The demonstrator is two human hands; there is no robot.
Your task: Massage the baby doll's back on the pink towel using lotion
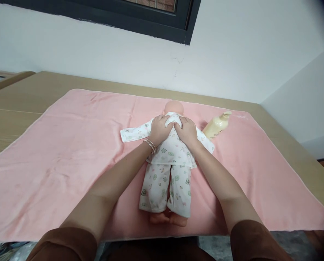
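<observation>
Looking down on a wooden desk (283,134) spread with a pink blanket (69,145). Seeing a doll (169,154) in printed white clothes lying lengthwise on it, with feet near the front edge and head toward the back edge. Resting left hand (160,129) and right hand (187,132) on its upper torso, with grip open, palms down and thumbs nearly meeting. Noticing a cream bottle (217,125) just behind the sleeve nearer the right edge. Facing a white wall (227,54) past the back edge.

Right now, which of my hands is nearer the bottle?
Your right hand: it rests on the printed shirt, on the side toward the bottle. Your left hand is on its other side, farther away.
</observation>
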